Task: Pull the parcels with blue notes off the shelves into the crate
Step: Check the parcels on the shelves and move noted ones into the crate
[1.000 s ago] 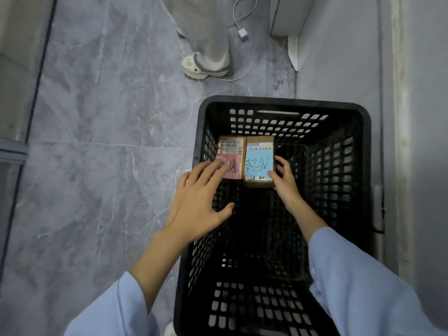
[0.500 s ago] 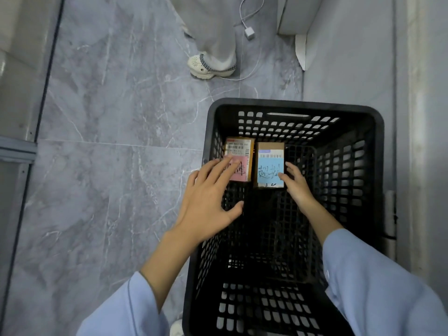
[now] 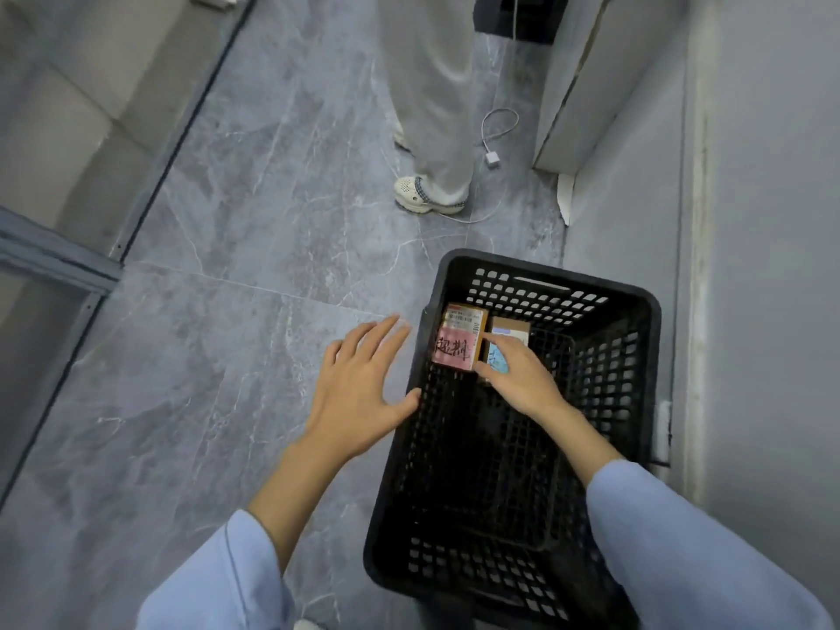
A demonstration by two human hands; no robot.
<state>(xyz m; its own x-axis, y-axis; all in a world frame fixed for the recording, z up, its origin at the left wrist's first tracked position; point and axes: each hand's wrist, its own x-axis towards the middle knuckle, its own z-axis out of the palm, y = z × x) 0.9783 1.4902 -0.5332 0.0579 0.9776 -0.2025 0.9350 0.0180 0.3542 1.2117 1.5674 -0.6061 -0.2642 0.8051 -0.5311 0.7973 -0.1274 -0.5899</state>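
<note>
We log two brown parcels side by side in the crate (image 3: 604, 384): pink-note parcel (image 3: 459, 341) and blue-note parcel (image 3: 511, 327). Right hand (image 3: 522, 379) grips the blue-note parcel. Left hand (image 3: 359, 393) has its fingers (image 3: 377, 338) spread wide, holding nothing.

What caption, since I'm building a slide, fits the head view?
Right hand grips blue-noted cardboard parcel beside pink-noted parcel in black plastic crate; left hand open.

Black perforated plastic crate (image 3: 454, 566) sits on grey marble-tile floor (image 3: 227, 356), R side near grey wall (image 3: 772, 311). In crate's far-L corner: brown cardboard parcel w/ pink note (image 3: 459, 343); brown cardboard parcel w/ blue note (image 3: 511, 329) just R of it. Cream clog shoe (image 3: 427, 197) & white cable w/ plug (image 3: 492, 158) on floor beyond crate's far edge.
</note>
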